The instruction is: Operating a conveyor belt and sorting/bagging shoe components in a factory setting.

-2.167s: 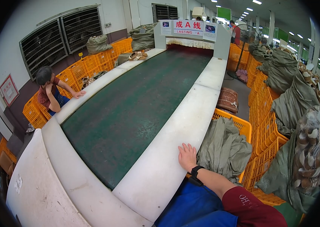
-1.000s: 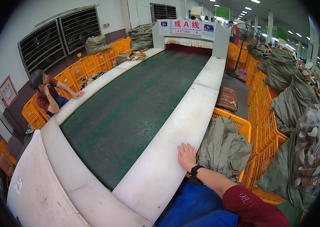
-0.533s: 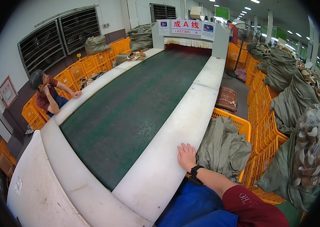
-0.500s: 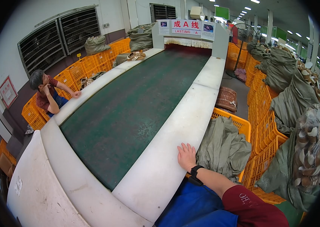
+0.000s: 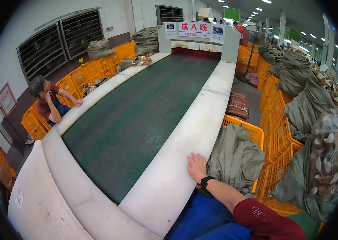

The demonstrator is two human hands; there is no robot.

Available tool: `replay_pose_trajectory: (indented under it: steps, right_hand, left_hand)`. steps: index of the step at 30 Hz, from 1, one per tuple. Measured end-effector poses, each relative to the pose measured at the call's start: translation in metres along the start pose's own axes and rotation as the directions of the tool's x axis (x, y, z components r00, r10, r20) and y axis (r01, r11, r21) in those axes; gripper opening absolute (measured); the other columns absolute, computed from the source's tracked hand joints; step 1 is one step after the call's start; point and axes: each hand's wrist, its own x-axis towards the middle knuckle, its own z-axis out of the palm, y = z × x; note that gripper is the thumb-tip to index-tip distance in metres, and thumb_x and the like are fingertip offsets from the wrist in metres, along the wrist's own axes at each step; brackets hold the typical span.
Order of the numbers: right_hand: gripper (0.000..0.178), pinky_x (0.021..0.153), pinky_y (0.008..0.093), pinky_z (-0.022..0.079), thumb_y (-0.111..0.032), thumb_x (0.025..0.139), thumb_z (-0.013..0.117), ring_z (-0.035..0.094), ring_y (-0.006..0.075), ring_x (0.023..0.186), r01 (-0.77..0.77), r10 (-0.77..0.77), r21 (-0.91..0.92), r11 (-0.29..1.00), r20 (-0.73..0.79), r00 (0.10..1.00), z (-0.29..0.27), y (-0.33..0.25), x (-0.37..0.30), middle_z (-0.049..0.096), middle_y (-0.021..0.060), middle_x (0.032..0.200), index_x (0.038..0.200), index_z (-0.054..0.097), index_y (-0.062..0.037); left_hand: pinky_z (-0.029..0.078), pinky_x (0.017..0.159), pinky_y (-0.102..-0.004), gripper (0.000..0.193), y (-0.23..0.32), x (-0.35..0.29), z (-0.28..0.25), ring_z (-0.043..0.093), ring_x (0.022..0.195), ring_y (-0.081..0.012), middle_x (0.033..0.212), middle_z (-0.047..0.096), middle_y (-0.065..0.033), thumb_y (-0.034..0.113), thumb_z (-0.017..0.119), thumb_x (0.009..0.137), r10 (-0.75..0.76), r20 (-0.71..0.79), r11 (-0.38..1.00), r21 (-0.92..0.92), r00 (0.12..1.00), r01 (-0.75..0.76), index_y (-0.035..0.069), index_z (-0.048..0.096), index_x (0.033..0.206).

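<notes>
My right hand (image 5: 196,167) rests flat on the white side ledge (image 5: 169,182) of a conveyor, fingers spread and nothing in them. A black watch is strapped on that wrist. Left of the ledge runs the dark green conveyor belt (image 5: 137,128), bare along its visible length up to the hood at the far end. Just right of my hand stands an orange crate (image 5: 257,132) with a grey-green cloth sack (image 5: 233,154) heaped in it. My left hand is out of the picture.
Across the belt a co-worker (image 5: 49,98) leans on the far ledge. Shoes (image 5: 141,61) lie at that ledge's far end. Stacked orange crates (image 5: 277,132) and sacks line the right; a clear bag (image 5: 329,156) holds brown and white pieces. A curved white panel (image 5: 41,196) rises near left.
The whole view has shifted slightly. My right hand stays on the ledge, and the belt looks the same.
</notes>
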Motion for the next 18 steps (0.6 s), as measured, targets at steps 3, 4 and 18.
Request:
replay_pose_trajectory:
  steps: [3, 4, 18]
  right_hand:
    - [0.033, 0.1, 0.0508, 0.024, -0.017, 0.08, 0.05, 0.036, 0.0343, 0.119, 0.017, -0.017, -0.007, 1.0, -0.003, 1.0, 0.0006, 0.0007, -0.0008, 0.046, 0.0114, 0.126, 0.113, 0.055, -0.0108]
    - [0.033, 0.1, 0.0508, 0.024, -0.017, 0.08, 0.05, 0.036, 0.0343, 0.119, 0.012, -0.012, 0.005, 1.0, 0.007, 1.0, 0.0008, 0.0007, -0.001, 0.046, 0.0114, 0.126, 0.113, 0.055, -0.0108]
    - [0.034, 0.1, 0.0502, 0.024, -0.018, 0.08, 0.05, 0.036, 0.0336, 0.119, 0.026, -0.026, -0.036, 0.999, -0.013, 1.0, 0.0002, 0.0003, -0.0007, 0.046, 0.0108, 0.126, 0.113, 0.056, -0.0117]
  left_hand:
    - [0.019, 0.104, -0.0486, 0.045, -0.002, 0.0048, 0.0084, 0.026, 0.131, -0.0235, 0.142, 0.029, -0.0059, 0.033, 0.023, 0.093, -0.012, -0.046, 1.0, 0.008, 0.999, 0.013, 0.017, 0.034, 0.135]
    - [0.02, 0.103, -0.0488, 0.045, -0.0028, 0.0064, 0.0094, 0.026, 0.131, -0.0232, 0.142, 0.03, -0.0056, 0.033, 0.024, 0.093, -0.028, -0.052, 1.0, 0.0, 0.998, 0.028, 0.017, 0.034, 0.134]
    - [0.023, 0.103, -0.0474, 0.043, -0.0045, 0.0022, 0.0034, 0.026, 0.13, -0.0257, 0.142, 0.029, -0.0086, 0.029, 0.024, 0.093, 0.031, -0.032, 0.997, 0.065, 0.999, -0.029, 0.017, 0.034, 0.134]
